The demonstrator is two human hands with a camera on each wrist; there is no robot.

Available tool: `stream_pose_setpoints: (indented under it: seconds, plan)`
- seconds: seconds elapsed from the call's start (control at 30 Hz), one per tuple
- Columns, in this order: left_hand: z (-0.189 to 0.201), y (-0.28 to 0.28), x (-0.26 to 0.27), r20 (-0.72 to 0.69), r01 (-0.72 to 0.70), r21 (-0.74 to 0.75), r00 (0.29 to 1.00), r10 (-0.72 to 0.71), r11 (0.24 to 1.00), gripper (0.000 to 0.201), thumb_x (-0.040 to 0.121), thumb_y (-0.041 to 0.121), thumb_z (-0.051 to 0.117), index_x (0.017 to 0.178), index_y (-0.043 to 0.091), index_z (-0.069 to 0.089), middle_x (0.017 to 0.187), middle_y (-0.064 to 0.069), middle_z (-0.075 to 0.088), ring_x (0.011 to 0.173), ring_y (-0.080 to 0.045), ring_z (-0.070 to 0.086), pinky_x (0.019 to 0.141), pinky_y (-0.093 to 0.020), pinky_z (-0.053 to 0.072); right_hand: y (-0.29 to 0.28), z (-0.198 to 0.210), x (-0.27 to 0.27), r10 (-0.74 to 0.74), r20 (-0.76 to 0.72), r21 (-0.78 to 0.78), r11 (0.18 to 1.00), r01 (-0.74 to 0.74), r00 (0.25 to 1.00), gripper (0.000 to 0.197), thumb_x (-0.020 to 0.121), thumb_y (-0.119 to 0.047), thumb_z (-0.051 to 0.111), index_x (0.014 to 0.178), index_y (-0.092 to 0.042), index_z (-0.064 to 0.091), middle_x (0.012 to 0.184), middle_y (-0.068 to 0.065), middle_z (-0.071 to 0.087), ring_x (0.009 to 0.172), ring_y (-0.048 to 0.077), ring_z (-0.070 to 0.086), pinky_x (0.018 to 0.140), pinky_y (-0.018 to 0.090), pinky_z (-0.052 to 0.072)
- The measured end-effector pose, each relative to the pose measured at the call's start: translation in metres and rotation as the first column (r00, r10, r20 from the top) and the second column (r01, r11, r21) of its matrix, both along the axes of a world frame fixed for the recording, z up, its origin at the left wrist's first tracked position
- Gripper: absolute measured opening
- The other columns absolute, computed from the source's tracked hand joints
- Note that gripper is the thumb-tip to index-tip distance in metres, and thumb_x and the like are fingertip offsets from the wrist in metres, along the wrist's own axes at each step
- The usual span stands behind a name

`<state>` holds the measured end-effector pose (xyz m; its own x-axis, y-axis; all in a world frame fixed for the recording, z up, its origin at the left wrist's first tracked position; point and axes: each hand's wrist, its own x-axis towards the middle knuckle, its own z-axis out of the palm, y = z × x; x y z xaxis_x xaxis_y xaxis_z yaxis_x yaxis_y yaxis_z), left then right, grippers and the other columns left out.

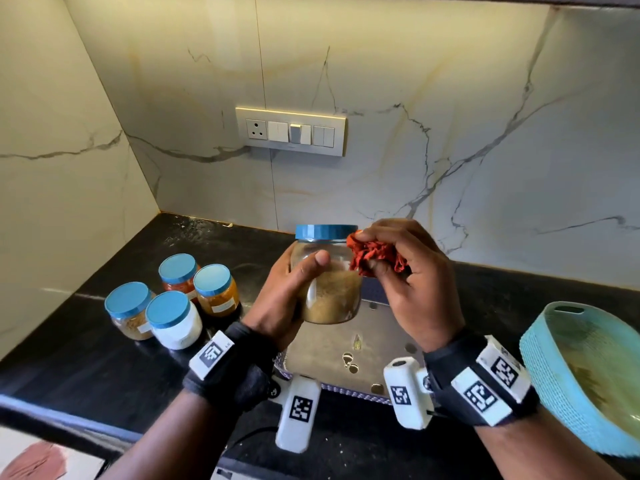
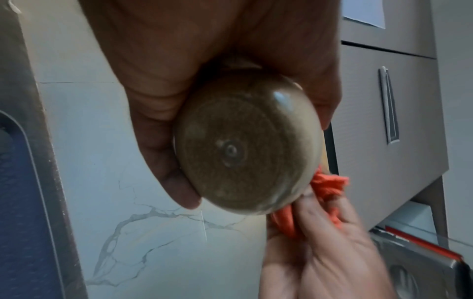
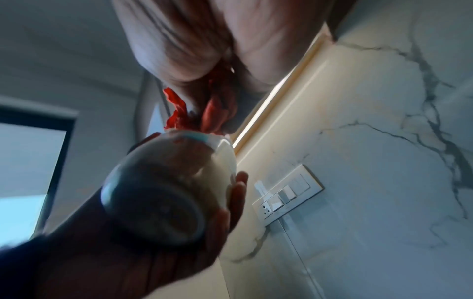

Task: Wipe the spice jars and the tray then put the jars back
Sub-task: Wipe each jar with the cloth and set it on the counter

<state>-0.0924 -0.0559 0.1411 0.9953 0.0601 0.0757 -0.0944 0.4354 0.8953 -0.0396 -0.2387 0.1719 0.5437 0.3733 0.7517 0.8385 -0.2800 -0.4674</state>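
My left hand (image 1: 287, 292) grips a clear spice jar (image 1: 330, 292) with a blue lid and tan powder, held upright above the steel tray (image 1: 377, 337). The jar's round base (image 2: 245, 149) fills the left wrist view. My right hand (image 1: 405, 268) holds a bunched red cloth (image 1: 375, 254) against the jar's upper right side, just under the lid. In the right wrist view the red cloth (image 3: 217, 113) touches the top of the jar (image 3: 174, 182). Several blue-lidded jars (image 1: 173, 303) stand on the black counter to the left.
A turquoise woven basket (image 1: 581, 382) sits at the right edge of the black counter (image 1: 86, 358). The marble wall behind carries a switch panel (image 1: 291, 130). The tray lies flat under my hands and shows small spots on its surface.
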Motion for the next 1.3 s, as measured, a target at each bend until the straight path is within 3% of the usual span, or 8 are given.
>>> stream_pose_setpoints:
  seconds: [0.2, 0.4, 0.6, 0.7, 0.83, 1.03, 1.17, 1.3]
  plan:
    - [0.006, 0.011, -0.001, -0.014, 0.042, -0.067, 0.999, -0.043, 0.997, 0.093, 0.073, 0.058, 0.084, 0.14, 0.002, 0.054, 0.124, -0.026, 0.064, 0.109, -0.037, 0.065, 0.085, -0.046, 0.057, -0.004, -0.021, -0.031, 0.112, 0.204, -0.236, 0.97, -0.062, 0.973, 0.025, 0.084, 0.002, 0.072, 0.105, -0.01, 0.076, 0.113, 0.007, 0.066, 0.104, 0.022, 0.064, 0.097, 0.023, 0.049]
    - [0.006, 0.004, -0.001, 0.033, 0.098, -0.04, 0.995, -0.097, 0.994, 0.093, 0.069, 0.06, 0.086, 0.14, 0.008, 0.056, 0.131, -0.027, 0.063, 0.114, -0.037, 0.065, 0.09, -0.056, 0.057, 0.001, -0.003, 0.0, 0.062, -0.062, 0.056, 0.997, -0.059, 0.996, 0.027, 0.084, 0.008, 0.069, 0.11, -0.001, 0.07, 0.113, 0.01, 0.064, 0.112, 0.022, 0.061, 0.099, 0.032, 0.05]
    - [0.006, 0.01, 0.0, 0.007, 0.064, -0.17, 0.998, -0.063, 0.983, 0.098, 0.068, 0.059, 0.086, 0.141, 0.002, 0.053, 0.119, -0.022, 0.065, 0.102, -0.031, 0.068, 0.078, -0.043, 0.059, -0.003, -0.022, -0.03, 0.115, 0.132, -0.124, 0.987, -0.099, 0.985, 0.028, 0.081, 0.007, 0.074, 0.105, -0.007, 0.076, 0.113, 0.008, 0.065, 0.109, 0.022, 0.064, 0.096, 0.032, 0.052]
    - [0.0, 0.002, -0.002, 0.032, 0.139, -0.17, 0.99, -0.135, 0.976, 0.077, 0.071, 0.059, 0.084, 0.131, 0.014, 0.066, 0.121, -0.019, 0.068, 0.104, -0.03, 0.069, 0.082, -0.051, 0.059, 0.0, -0.011, -0.004, 0.086, 0.069, -0.025, 0.996, -0.084, 0.994, 0.026, 0.083, 0.008, 0.069, 0.107, -0.002, 0.073, 0.112, 0.011, 0.064, 0.11, 0.024, 0.062, 0.098, 0.035, 0.052]
    - [0.0, -0.001, 0.002, 0.011, 0.08, -0.213, 0.997, -0.079, 0.974, 0.081, 0.071, 0.059, 0.082, 0.134, 0.012, 0.062, 0.122, -0.02, 0.067, 0.104, -0.031, 0.067, 0.087, -0.054, 0.055, 0.007, -0.004, 0.002, 0.095, -0.054, 0.064, 0.994, -0.091, 0.994, 0.025, 0.083, 0.008, 0.068, 0.107, 0.0, 0.072, 0.111, 0.01, 0.064, 0.112, 0.022, 0.061, 0.098, 0.036, 0.051]
    - [-0.007, 0.018, 0.008, -0.001, 0.007, -0.365, 1.0, -0.008, 0.931, 0.082, 0.082, 0.056, 0.073, 0.142, 0.005, 0.049, 0.12, -0.022, 0.063, 0.105, -0.031, 0.065, 0.087, -0.041, 0.058, 0.013, -0.02, -0.021, 0.169, 0.112, -0.207, 0.968, -0.144, 0.979, 0.025, 0.087, 0.006, 0.065, 0.103, -0.011, 0.076, 0.115, 0.008, 0.064, 0.111, 0.02, 0.06, 0.097, 0.033, 0.051]
    - [-0.012, 0.031, 0.006, -0.126, -0.035, -0.108, 0.992, 0.021, 0.994, 0.067, 0.093, 0.049, 0.053, 0.142, 0.003, 0.055, 0.128, -0.024, 0.067, 0.113, -0.035, 0.065, 0.086, -0.042, 0.058, 0.012, -0.024, -0.02, 0.14, 0.189, -0.314, 0.947, -0.075, 0.972, 0.028, 0.096, -0.008, 0.048, 0.103, -0.014, 0.074, 0.118, 0.007, 0.061, 0.112, 0.022, 0.059, 0.094, 0.033, 0.054]
    - [-0.006, 0.038, 0.005, -0.089, 0.079, 0.192, 0.994, -0.063, 0.978, 0.094, 0.074, 0.061, 0.082, 0.143, 0.006, 0.05, 0.134, -0.024, 0.064, 0.122, -0.039, 0.065, 0.094, -0.055, 0.056, 0.009, -0.025, -0.017, 0.203, 0.236, -0.399, 0.912, -0.096, 0.95, 0.023, 0.096, -0.007, 0.056, 0.107, -0.014, 0.074, 0.12, 0.009, 0.06, 0.112, 0.023, 0.059, 0.091, 0.034, 0.056]
